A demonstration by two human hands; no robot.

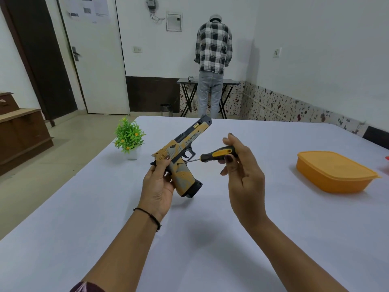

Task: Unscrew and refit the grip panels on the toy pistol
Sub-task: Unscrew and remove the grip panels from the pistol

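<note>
Both hands grip something above the smooth white table (pixel 189 239), where a lidded orange plastic box (pixel 334 173) rests well to the right. The left hand (pixel 156 186) wraps the toy pistol (pixel 182 157) by its handle, thumb on the rear, fingers mostly hidden behind it, barrel tilted up and away. The right hand (pixel 242 171) pinches a black-and-yellow screwdriver (pixel 219 153), its thin metal tip touching the tan-and-grey patterned grip panel (pixel 182 175). The screw is too small to make out.

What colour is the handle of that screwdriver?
The screwdriver handle is black with a yellow inset, clearest in the head view.
</note>
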